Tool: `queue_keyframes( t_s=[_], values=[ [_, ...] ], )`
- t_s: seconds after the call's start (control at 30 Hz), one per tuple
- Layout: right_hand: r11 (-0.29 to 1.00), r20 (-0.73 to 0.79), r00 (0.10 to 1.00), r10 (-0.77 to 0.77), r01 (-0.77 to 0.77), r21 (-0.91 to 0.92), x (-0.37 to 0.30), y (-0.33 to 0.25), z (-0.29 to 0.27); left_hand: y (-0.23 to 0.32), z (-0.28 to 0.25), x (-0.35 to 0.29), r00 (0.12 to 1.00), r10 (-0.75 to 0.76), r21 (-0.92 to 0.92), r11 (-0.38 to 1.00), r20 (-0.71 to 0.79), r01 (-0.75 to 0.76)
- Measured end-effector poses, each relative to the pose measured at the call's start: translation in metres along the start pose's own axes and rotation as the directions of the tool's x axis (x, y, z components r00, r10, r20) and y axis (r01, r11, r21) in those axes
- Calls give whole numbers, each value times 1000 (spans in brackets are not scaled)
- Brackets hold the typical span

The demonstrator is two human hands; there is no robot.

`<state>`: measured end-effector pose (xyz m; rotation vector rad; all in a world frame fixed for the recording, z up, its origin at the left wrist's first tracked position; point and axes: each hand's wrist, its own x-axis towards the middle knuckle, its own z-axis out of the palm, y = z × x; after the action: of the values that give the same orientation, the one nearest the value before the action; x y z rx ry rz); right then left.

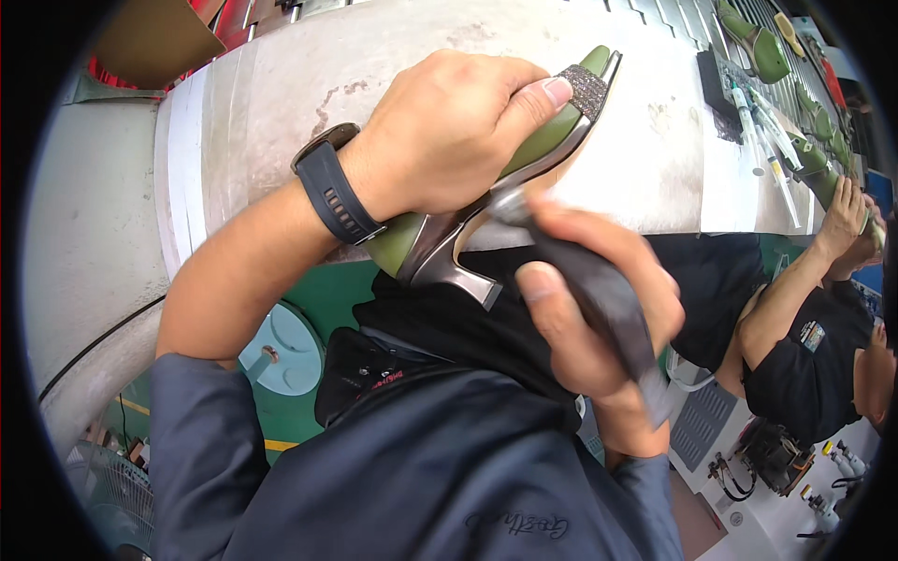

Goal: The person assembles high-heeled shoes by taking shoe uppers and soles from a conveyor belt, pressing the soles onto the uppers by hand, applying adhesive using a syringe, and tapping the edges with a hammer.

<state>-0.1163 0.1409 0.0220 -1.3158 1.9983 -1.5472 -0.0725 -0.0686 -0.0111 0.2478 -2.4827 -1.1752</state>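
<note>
High-heeled sandal (541, 166), dark metallic, fitted on a green shoe last (543, 140), seen from the head camera I work through at a distance. It lies aslant beneath my left hand (449, 126) and ahead of my right hand (599, 290), its toe pointing up and to the right. A glittering strap (587, 91) crosses the forefoot; the flared heel (468, 280) projects past the near edge of the worktable (673, 187), above the lap.

My left hand is closed over the last from above, gripping its middle, with the thumb tip at the strap. A dark wristwatch (337, 192) encircles that wrist. My right hand is wrapped around a dark-handled hand tool (617, 294), whose blurred metal head lies close to the sole's edge near the arch; whether the two touch, I cannot tell.

Farther right on the worktable lie several syringes (774, 159), near a black box (716, 84). Beyond them are more green lasts (769, 56), and a co-worker's hand (845, 213) holds one at the right. Below the table, at left, stands a pale blue stool (290, 360).
</note>
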Motion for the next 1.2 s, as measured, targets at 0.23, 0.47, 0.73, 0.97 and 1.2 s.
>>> queue_keyframes(
  t_s=[0.23, 0.47, 0.73, 0.97, 1.2],
  values=[
    [910, -91, 949, -303, 259, -325, 8, 19, -4, 8, -3, 5, 996, -9, -9, 1000, 86, 10],
    [998, -42, 997, -67, 67, -16, 13, 13, -1, 5, -1, 7, 992, -15, -27, 999, 126, 19],
    [980, -317, 942, 113, -53, 192, 22, 5, -43, 22, 3, 15, 976, 15, 138, 989, 218, -46],
    [955, -145, 961, 234, -200, 218, 72, 34, -65, 24, 5, 14, 969, -33, 147, 989, 243, -3],
    [871, -164, 893, 419, -345, 350, 112, 105, -81, 25, -4, 19, 965, 31, 109, 992, 262, -62]
  ],
)
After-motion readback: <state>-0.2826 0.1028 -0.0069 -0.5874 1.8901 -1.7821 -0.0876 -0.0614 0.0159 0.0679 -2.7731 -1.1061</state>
